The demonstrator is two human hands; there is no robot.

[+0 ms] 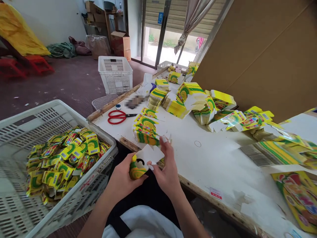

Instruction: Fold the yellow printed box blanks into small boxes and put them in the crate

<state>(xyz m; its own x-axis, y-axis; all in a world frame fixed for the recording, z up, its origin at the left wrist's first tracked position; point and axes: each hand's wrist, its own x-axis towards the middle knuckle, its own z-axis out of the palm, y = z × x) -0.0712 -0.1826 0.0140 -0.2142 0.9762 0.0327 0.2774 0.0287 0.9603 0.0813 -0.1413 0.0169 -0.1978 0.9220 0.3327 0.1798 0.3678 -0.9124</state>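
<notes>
In the head view, the left hand [122, 177] grips a yellow-green box [136, 173] at the lower centre of the frame; the right hand [167, 168] has its thumb at the white flap [150, 153], though whether it pinches I cannot tell. Cartons [145, 127] and red scissors [117, 117] lie mid-frame on the table [195, 158], a crate [92, 183] of packets [66, 162] lower left

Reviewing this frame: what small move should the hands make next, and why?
Probably fold the white flap inward with the right hand: the flap juts out from the yellow-green carton, the left hand holds that carton, and the right thumb is at the flap's edge.
</notes>
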